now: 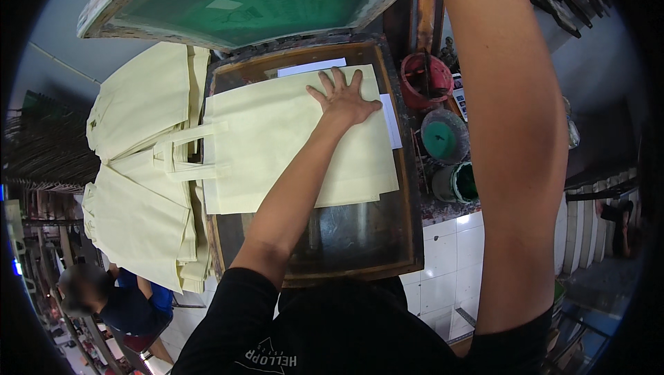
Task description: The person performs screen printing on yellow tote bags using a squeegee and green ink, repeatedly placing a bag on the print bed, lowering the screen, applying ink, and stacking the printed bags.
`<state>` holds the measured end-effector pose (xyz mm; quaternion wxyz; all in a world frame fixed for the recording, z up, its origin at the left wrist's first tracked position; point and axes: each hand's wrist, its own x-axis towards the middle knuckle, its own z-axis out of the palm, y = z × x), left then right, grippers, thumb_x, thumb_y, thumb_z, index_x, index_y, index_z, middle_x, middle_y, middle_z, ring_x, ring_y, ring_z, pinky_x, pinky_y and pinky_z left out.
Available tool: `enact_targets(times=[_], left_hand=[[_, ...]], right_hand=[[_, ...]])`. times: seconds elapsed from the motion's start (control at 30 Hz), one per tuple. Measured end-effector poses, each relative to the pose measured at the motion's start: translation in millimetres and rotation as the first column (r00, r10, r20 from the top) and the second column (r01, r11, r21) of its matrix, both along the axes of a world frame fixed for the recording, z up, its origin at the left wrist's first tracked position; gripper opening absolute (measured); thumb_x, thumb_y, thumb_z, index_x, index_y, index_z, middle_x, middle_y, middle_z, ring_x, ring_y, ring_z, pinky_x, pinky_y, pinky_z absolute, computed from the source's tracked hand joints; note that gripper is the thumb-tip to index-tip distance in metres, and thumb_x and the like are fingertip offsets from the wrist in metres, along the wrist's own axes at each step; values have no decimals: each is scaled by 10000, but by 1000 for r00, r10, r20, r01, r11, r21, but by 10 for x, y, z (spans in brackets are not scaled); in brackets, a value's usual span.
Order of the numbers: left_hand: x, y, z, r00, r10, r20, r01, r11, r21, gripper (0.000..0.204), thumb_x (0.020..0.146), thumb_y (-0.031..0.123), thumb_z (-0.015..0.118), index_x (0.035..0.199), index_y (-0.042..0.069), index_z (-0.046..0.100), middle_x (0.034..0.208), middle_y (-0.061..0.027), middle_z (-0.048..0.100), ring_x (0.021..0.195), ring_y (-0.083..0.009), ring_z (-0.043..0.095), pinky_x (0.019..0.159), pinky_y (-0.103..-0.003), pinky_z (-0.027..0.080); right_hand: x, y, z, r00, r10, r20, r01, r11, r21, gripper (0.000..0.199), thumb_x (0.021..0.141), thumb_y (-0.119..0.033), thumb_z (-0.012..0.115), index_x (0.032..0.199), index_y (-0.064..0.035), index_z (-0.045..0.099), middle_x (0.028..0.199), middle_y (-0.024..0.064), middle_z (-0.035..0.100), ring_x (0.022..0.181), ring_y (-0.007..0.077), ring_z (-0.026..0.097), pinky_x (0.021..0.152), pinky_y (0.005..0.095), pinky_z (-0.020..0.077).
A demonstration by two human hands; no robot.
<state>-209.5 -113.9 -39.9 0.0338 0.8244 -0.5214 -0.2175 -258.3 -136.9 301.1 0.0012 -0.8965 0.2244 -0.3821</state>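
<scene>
My left hand [344, 102] lies flat with fingers spread on a pale yellow cloth tote bag [277, 133], near its far right corner. The bag rests on a dark, wood-edged printing board [360, 236], its two handles [190, 153] pointing left. White card strips [389, 122] show beside the bag's right and far edges. Above the board, a screen-printing frame with green mesh [249, 8] stands tilted up. My right arm [515, 119] reaches up past the frame's right side; the right hand is beyond the upper edge of the picture.
Stacks of the same pale bags [142, 216] lie left of the board. On the right stand a red bucket [423, 84], a tub of green ink [443, 136] and another green-stained container [460, 183]. Another person [131, 302] is at the lower left. White floor tiles [449, 257] show at right.
</scene>
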Motion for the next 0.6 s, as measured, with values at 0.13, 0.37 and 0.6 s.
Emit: enact_targets(times=[0.13, 0.37, 0.6], left_hand=[[23, -67, 33, 1000, 12, -14, -12, 1000, 25, 1023, 815, 682, 677, 1636, 258, 237, 1700, -241, 55, 1550, -511, -47, 1155, -778, 21], [75, -107, 91, 999, 6, -36, -13, 984, -175, 1045, 795, 637, 730, 1599, 124, 303, 1649, -275, 196, 1535, -503, 89, 1179, -705, 115], [280, 1815, 885, 488, -418, -766, -513, 573, -639, 475, 967, 265, 719, 1277, -76, 605, 1190, -166, 708, 1153, -237, 672, 1021, -387, 516]], right_hand=[[3, -25, -16, 1000, 7, 5, -6, 999, -38, 364, 872, -329, 781, 1000, 11, 794, 963, 230, 757, 864, 349, 736, 818, 437, 572], [-100, 116, -88, 1000, 26, 0, -26, 998, 53, 351, 896, -273, 759, 1000, 63, 771, 931, 260, 744, 839, 353, 729, 812, 440, 571], [-456, 749, -972, 995, 75, -65, -64, 985, 157, 233, 901, -269, 728, 961, -44, 711, 840, 154, 706, 752, 344, 680, 684, 427, 526]])
